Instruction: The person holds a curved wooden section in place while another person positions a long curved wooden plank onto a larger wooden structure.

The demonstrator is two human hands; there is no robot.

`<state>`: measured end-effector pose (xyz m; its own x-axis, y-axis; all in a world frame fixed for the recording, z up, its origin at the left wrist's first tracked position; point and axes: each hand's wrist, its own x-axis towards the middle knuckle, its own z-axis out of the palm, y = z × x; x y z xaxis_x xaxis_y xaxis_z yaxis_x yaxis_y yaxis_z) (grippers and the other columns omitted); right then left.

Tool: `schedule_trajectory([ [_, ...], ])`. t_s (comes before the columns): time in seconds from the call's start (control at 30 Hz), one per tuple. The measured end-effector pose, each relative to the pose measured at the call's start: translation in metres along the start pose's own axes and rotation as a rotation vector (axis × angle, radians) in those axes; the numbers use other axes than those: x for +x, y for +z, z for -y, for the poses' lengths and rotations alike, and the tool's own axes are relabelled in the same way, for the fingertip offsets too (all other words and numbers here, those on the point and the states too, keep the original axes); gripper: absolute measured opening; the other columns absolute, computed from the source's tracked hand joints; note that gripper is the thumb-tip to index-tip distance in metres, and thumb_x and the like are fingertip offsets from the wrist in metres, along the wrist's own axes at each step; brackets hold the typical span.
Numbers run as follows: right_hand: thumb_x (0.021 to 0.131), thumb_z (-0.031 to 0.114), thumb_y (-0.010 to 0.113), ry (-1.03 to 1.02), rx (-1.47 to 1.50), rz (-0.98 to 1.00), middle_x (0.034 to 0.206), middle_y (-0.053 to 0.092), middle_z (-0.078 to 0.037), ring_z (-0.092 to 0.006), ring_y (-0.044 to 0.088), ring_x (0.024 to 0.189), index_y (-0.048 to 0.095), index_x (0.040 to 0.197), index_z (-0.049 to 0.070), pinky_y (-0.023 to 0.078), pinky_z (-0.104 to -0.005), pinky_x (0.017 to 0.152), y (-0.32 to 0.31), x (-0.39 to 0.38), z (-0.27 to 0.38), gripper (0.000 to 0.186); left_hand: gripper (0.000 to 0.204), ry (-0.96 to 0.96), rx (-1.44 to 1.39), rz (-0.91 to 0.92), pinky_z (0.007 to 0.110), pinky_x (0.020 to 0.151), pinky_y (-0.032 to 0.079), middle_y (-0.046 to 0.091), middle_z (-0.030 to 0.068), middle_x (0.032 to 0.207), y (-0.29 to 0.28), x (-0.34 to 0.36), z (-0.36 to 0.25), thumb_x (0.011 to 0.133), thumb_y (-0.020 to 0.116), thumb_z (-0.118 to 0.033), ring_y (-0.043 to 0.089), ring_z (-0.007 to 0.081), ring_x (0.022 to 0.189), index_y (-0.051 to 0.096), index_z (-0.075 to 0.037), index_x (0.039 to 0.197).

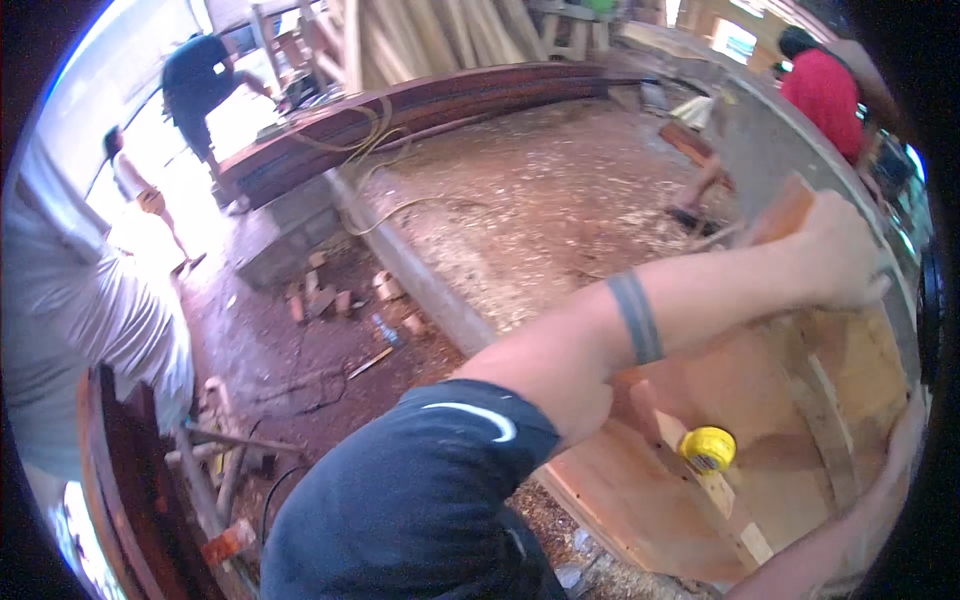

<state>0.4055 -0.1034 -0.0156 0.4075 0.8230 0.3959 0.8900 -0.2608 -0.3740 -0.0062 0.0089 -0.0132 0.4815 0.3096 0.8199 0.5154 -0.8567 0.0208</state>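
Observation:
My left arm, with a dark band round it, reaches across to the right, ending in my left hand (845, 252). Its fingers are curled closed beside an orange-brown piece of wood (783, 213); blur and angle hide what lies inside the grip. At the lower right, my right forearm rises along the picture's rim toward my right hand (914, 402), whose fingers are hidden. Below both arms spreads a large brown plywood panel (625, 497) with pale wooden strips (832, 420) across it. On one strip sits a round yellow container (708, 448).
A long dark-red timber (430, 110) rests on a concrete block (290, 240), with a looped hose (375, 135) over it. Wood offcuts (320, 298) and shavings litter the ground. People stand at the far left (200, 90) and right (822, 100). Planks (440, 40) lean behind.

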Motion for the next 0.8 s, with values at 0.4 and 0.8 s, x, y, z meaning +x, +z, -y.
schedule_trajectory([
  [0.4,0.09,0.042,0.036,0.088,-0.245,-0.475,0.092,0.064,-0.026,-0.0444,0.061,0.092,0.07,0.084,0.001,0.045,-0.0509,0.085,0.018,-0.082,0.144,0.054,0.055,-0.054,0.159,-0.011,0.048,0.06,0.049,0.062,0.021,0.065,-0.007,-0.004,0.002,0.09,0.045,-0.051,0.063,0.0386,0.065,0.067,-0.003,0.071],
  [0.8,0.089,0.038,0.04,0.072,-0.264,-0.588,0.082,0.066,-0.024,-0.0423,0.063,0.083,0.069,0.076,0.001,0.046,-0.0503,0.082,0.016,-0.083,0.134,0.049,0.051,-0.048,0.132,-0.026,0.05,0.065,0.045,0.062,0.0225,0.07,-0.004,0.003,-0.013,0.091,0.046,-0.046,0.061,0.0405,0.07,0.064,-0.003,0.072],
])
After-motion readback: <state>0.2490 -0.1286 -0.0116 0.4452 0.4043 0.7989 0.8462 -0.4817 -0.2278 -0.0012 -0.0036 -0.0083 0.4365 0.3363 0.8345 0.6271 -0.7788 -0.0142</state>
